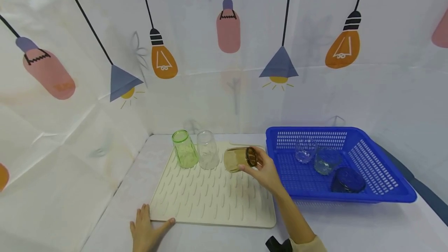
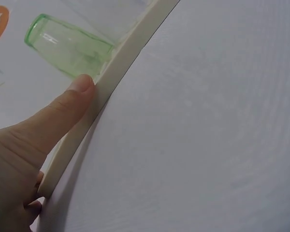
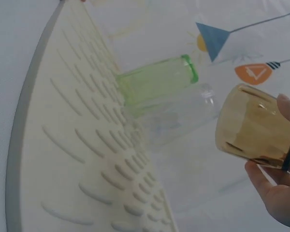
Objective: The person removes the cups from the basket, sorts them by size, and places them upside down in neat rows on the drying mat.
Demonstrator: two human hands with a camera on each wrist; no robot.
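One amber glass is tilting sideways above one mat, right hand gripping it; left hand, fingers spread, is touching mat's near-left corner. One green glass, one clear glass are standing there; one blue basket is holding three cups.

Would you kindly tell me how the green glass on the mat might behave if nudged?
The green glass would probably tip rather than slide, being taller than wide and standing on a ridged mat. Its glossy, see-through wall suggests a stiff, rather slippery surface. It may also be fragile, perhaps chipping if knocked against the clear glass close beside it.
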